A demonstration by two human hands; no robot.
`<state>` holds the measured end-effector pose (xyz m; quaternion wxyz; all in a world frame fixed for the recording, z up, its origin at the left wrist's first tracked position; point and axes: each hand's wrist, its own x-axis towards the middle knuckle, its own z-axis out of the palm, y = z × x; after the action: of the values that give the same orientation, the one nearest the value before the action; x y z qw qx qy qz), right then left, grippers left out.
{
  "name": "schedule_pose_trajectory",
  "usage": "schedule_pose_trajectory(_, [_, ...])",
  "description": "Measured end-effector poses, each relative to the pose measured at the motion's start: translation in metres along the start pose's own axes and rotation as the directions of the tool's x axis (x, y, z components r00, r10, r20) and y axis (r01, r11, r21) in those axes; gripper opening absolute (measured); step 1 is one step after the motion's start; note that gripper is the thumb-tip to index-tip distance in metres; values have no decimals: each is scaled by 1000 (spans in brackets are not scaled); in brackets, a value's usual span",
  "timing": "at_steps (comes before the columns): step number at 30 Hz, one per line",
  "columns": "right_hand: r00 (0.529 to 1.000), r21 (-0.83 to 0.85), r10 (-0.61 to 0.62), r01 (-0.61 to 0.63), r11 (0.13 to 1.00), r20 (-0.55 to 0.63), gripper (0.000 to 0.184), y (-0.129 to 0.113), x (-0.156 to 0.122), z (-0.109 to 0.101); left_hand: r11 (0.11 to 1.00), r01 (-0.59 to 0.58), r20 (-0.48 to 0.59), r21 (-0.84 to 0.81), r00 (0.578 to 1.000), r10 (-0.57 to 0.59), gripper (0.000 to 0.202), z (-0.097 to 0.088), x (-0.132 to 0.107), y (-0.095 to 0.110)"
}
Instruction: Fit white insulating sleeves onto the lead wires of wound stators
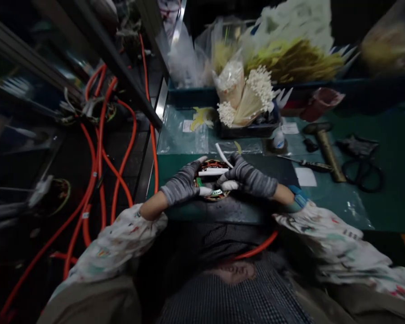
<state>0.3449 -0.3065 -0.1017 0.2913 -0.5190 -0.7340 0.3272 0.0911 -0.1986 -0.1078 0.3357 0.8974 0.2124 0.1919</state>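
A round motor stator (pixel 212 176) with copper windings lies on the green table near its front edge. My left hand (pixel 185 183), in a grey glove with white fingertips, curls round the stator's left side. My right hand (pixel 246 176), gloved the same, is closed over its right side and touches a white sleeve (pixel 213 172) that lies across the top. A second white tube (pixel 222 155) sticks up behind the stator.
A tray (pixel 246 129) of white-tipped sleeves stands behind. A hammer (pixel 326 146), scissors (pixel 362 164), small pliers (pixel 305 163) and a white bottle (pixel 278 138) lie to the right. Orange cables (pixel 101 157) and more stators hang left of the table edge.
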Motion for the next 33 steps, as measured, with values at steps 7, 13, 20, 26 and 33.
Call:
schedule_pose_trajectory(7, [975,-16,-181,180,983,-132,29,9,2,0,804,-227,119,549,974,193,30,6,-18,38])
schedule_pose_trajectory(13, [643,-354,-172,-164,921,-746,30,26,4,-49,761,-262,66,593,958,279,36,25,-28,59])
schedule_pose_trajectory(20, [681,-373,-14,-384,845,-732,28,38,48,-88,734,-281,-65,619,912,404,31,52,-35,29])
schedule_pose_trajectory(26, [696,-261,-140,-70,963,-704,8,10,35,-68,881,-267,-16,390,955,296,47,48,-27,7])
schedule_pose_trajectory(33, [660,64,69,-32,997,-748,12,-64,-44,-42,890,-350,-83,292,918,388,35,47,-25,2])
